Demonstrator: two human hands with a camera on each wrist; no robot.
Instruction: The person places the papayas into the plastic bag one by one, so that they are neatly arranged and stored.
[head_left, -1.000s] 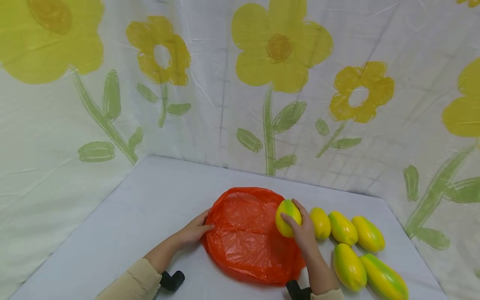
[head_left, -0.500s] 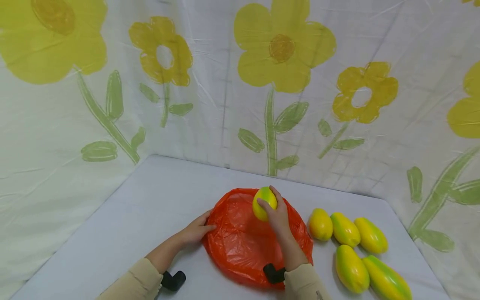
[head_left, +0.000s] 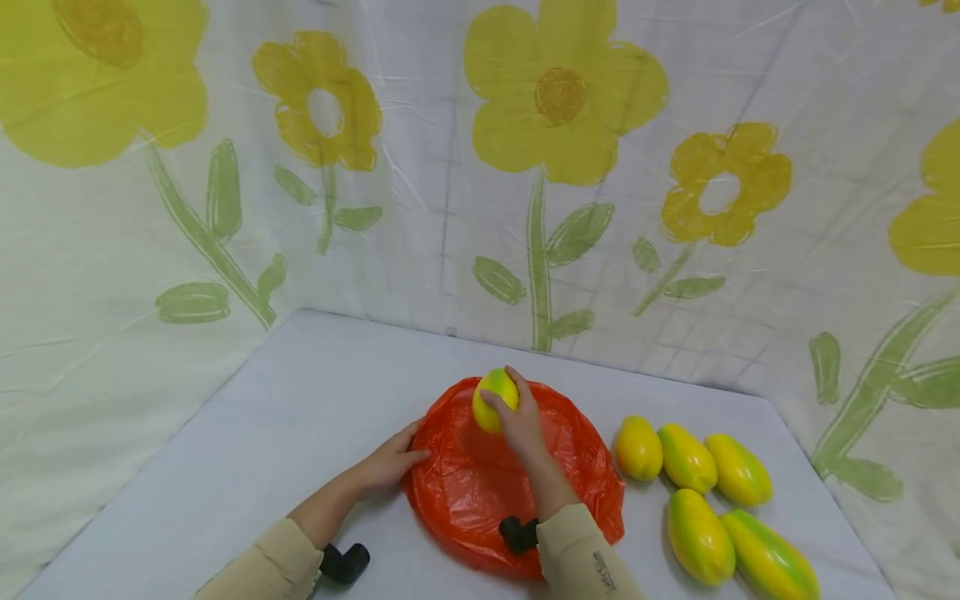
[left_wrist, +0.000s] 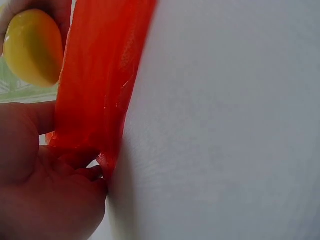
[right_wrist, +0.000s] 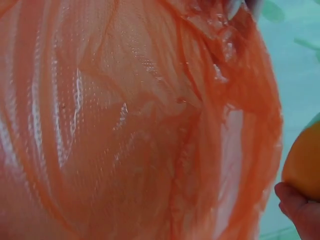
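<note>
A red plastic bag (head_left: 480,496) stands on the table with its round mouth facing up. My left hand (head_left: 390,461) grips its left rim; in the left wrist view the thumb (left_wrist: 42,116) lies on one side of the film and the other fingers lie on the other. Over the far part of the bag's mouth, my right hand (head_left: 523,422) holds a yellow-green papaya (head_left: 491,408). Part of this papaya (right_wrist: 306,162) and a fingertip show at the right edge of the right wrist view, beside the bag's crinkled film (right_wrist: 130,130).
Several more papayas (head_left: 701,537) lie to the right of the bag in two loose rows. A white cloth (head_left: 247,442) covers the table. Behind it hangs a pale curtain (head_left: 420,250) with yellow flowers. Black wrist mounts (head_left: 347,563) sit at both sleeves.
My right hand has carried the papaya leftward and slightly away from me, from the bag's right edge to over its far part. The left hand stays on the rim.
</note>
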